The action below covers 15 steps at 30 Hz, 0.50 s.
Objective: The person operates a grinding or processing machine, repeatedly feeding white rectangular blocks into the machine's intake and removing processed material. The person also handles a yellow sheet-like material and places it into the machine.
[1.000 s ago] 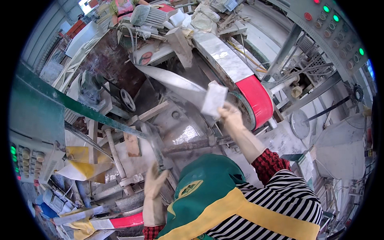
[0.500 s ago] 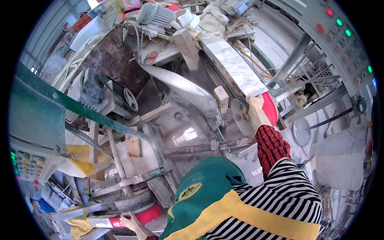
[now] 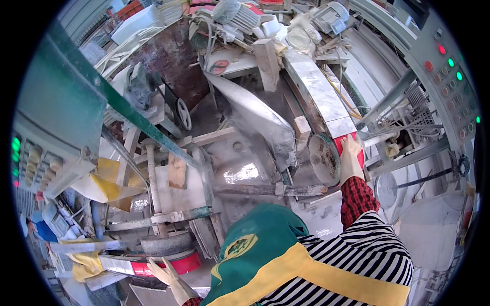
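My right hand (image 3: 350,159), in a pale glove, lies with outstretched fingers on a red belt (image 3: 362,160). Its fingertips are close to the near end of a row of grey-veined white marble strips (image 3: 320,94); whether they touch the stone cannot be told. Down at the left, my gloved left hand (image 3: 168,279) has its fingers spread beside another red belt (image 3: 186,263), which runs round a dark roller (image 3: 166,245). A white strip (image 3: 116,265) rests on this belt just beyond the left fingertips. Neither hand appears to hold anything.
A control panel (image 3: 451,86) with lit buttons stands at the right, another (image 3: 38,160) at the left. A green beam (image 3: 127,115) crosses the left side. Ahead are a round metal disc (image 3: 324,160), a handwheel (image 3: 184,113), wooden bars and a motor (image 3: 329,18).
The view has turned, so the scene sits further right. My right hand has drawn back from the marble's end onto the red belt. The left hand's fingers have spread wider.
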Each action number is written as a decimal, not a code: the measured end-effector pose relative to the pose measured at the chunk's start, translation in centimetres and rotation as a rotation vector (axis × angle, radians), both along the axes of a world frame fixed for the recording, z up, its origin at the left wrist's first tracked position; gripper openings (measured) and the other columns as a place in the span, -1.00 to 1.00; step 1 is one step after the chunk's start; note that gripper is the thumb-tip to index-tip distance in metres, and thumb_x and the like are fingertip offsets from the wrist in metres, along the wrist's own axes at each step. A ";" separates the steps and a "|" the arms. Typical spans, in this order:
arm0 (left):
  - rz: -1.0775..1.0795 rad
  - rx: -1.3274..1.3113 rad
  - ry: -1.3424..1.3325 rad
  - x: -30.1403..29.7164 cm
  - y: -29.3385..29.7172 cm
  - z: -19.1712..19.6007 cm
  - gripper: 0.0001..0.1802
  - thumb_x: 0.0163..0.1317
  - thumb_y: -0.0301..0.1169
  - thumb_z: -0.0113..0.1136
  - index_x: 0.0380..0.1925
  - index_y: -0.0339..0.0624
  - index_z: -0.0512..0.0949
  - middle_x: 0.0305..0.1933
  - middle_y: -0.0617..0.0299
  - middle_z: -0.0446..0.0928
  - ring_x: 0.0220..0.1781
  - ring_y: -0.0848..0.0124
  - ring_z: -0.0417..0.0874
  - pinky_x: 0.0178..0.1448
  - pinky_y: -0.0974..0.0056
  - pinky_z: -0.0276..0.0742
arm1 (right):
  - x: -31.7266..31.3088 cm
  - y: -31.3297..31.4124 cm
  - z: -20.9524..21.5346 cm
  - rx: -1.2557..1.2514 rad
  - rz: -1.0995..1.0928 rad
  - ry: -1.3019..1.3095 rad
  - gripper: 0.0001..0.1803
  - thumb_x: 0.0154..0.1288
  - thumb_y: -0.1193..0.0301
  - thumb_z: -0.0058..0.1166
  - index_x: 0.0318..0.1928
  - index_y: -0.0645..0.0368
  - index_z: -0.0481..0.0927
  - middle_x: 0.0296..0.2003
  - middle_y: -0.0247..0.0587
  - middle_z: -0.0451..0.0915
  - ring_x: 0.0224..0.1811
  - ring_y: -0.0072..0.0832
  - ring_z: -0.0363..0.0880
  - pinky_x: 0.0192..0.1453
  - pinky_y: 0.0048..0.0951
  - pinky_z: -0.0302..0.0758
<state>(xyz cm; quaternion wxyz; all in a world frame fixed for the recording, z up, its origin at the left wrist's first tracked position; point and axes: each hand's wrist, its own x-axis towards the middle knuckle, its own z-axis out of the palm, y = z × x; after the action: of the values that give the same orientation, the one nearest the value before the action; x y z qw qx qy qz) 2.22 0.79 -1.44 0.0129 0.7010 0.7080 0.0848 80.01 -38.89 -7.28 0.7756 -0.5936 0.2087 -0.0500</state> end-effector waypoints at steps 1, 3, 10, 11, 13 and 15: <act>-0.032 0.025 -0.079 0.0 0.4 -0.5 -0.26 0.30 0.01 0.12 0.38 -0.12 0.24 0.47 -0.23 0.10 0.50 -0.15 0.07 0.53 -0.04 0.02 | 2.1 -2.2 -1.9 0.263 0.003 0.070 -0.40 0.33 0.52 0.04 0.36 0.21 0.26 -0.13 -0.07 0.58 -0.27 -0.31 0.59 -0.06 -0.31 0.63; -0.004 0.102 -0.112 -0.2 -0.1 0.9 -0.28 0.30 -0.08 0.17 0.37 -0.17 0.25 0.45 -0.23 0.14 0.48 -0.12 0.12 0.52 -0.03 0.04 | 1.2 0.7 -0.5 0.199 0.019 0.052 -0.42 0.35 0.51 0.05 0.36 0.23 0.25 -0.10 -0.05 0.56 -0.25 -0.33 0.59 0.00 -0.31 0.63; 0.141 0.248 -0.230 -7.3 6.0 2.0 -0.19 0.31 -0.05 0.18 0.41 -0.25 0.15 0.47 -0.19 0.13 0.50 0.00 0.13 0.55 0.06 0.04 | -8.0 5.7 3.6 -0.071 0.231 0.034 -0.56 0.30 0.46 0.16 0.17 0.27 0.47 0.10 -0.02 0.53 0.10 -0.22 0.56 0.08 -0.30 0.58; 0.157 0.234 -0.263 -9.3 7.7 2.0 -0.12 0.27 -0.01 0.22 0.42 -0.25 0.12 0.48 -0.15 0.12 0.51 0.00 0.13 0.56 0.09 0.01 | -9.9 6.3 3.9 -0.149 0.286 0.073 -0.58 0.28 0.44 0.20 0.13 0.25 0.52 0.04 -0.06 0.57 0.04 -0.26 0.60 0.02 -0.33 0.61; 0.201 0.248 -0.284 -12.5 11.9 0.3 -0.04 0.21 0.03 0.27 0.44 -0.24 0.08 0.48 -0.15 0.12 0.48 -0.02 0.16 0.54 0.06 0.07 | -11.4 3.6 -3.9 -0.660 0.409 -0.318 -0.67 0.21 0.46 0.22 0.01 0.20 0.60 -0.16 -0.16 0.63 -0.23 -0.35 0.64 -0.21 -0.41 0.61; 0.321 0.116 -0.330 -10.4 13.1 2.1 0.06 0.07 0.11 0.36 0.42 -0.22 0.11 0.46 -0.16 0.14 0.45 -0.05 0.21 0.51 0.02 0.14 | -15.8 3.8 -5.7 -0.232 0.553 0.025 -0.73 0.17 0.48 0.22 -0.08 0.16 0.65 -0.32 -0.21 0.64 -0.47 -0.42 0.62 -0.39 -0.44 0.58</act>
<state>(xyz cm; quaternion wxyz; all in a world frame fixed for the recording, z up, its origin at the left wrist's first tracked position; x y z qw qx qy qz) -8.21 13.85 0.65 0.0743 0.5557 0.7926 0.2397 64.21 -35.04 -12.97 0.6843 -0.7131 0.0416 0.1469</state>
